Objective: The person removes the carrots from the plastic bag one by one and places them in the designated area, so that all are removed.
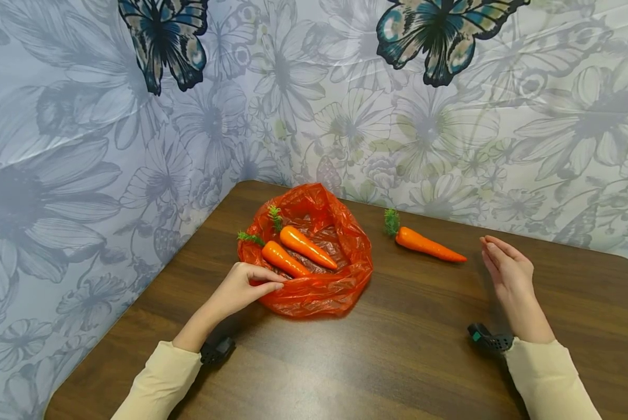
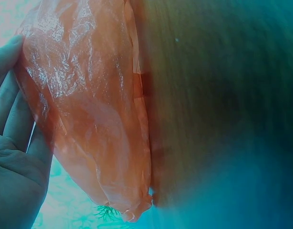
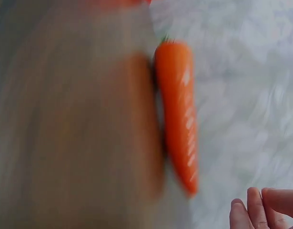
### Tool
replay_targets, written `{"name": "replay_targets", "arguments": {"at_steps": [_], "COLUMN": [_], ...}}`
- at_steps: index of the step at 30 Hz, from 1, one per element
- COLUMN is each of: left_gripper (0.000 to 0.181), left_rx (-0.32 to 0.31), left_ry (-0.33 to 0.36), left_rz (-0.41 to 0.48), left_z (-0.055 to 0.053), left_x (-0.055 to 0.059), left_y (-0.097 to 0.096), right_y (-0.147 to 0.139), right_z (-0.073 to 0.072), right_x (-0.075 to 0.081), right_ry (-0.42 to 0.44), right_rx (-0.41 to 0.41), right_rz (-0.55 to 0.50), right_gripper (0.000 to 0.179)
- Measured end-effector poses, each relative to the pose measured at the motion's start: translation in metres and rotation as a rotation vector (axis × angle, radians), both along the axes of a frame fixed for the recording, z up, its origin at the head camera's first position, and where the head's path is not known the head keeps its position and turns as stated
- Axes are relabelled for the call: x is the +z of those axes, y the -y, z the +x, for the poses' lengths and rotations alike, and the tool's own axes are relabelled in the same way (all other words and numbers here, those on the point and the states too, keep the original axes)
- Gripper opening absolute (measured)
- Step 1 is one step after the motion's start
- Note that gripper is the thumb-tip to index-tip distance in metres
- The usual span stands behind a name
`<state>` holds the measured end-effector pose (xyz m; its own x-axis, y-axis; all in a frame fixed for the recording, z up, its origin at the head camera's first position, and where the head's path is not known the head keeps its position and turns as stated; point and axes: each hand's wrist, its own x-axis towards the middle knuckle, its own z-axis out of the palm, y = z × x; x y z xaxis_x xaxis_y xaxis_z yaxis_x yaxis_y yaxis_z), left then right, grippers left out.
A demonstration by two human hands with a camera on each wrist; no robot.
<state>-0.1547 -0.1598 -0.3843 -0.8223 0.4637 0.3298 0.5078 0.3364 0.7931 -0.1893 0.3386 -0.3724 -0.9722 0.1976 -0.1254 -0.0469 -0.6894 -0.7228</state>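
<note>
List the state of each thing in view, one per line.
bag: open, lying on the table
two carrots in bag: lying side by side
third carrot: loose on the table, untouched
left hand: pinches the bag's rim
right hand: open, holds nothing

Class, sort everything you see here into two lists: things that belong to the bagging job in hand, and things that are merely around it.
Belonging to the job:
- crinkled red plastic bag, its rim pinched by the left hand
- two orange toy carrots inside the bag
- third orange toy carrot on the table, near the open right hand

Merely around:
- dark wooden table
- floral butterfly-print backdrop
</note>
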Motion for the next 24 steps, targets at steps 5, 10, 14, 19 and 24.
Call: {"name": "replay_targets", "arguments": {"at_steps": [5,10,14,19,24], "left_gripper": [0.014,0.013,0.014,0.015,0.015], "left_rx": [-0.003,-0.005,-0.007,0.0,0.004], "left_ry": [0.012,0.011,0.017,0.017,0.017], "left_rz": [0.002,0.007,0.012,0.011,0.005], "left_z": [0.0,0.0,0.0,0.0,0.0], "left_x": [-0.001,-0.001,-0.001,0.0,0.001], "left_y": [0.0,0.0,0.0,0.001,0.0], "right_y": [0.037,0.081,0.115,0.163,0.208], "right_z": [-0.007,-0.016,-0.023,-0.025,-0.026], "right_x": [0.019,0.029,0.032,0.028,0.019], "right_ry": [-0.099,-0.14,-0.143,-0.15,-0.143], "right_rx": [0.074,0.13,0.166,0.234,0.321], "right_rz": [0.006,0.05,0.116,0.282,0.52], "right_gripper": [0.021,0.019,0.018,0.021,0.033]}}
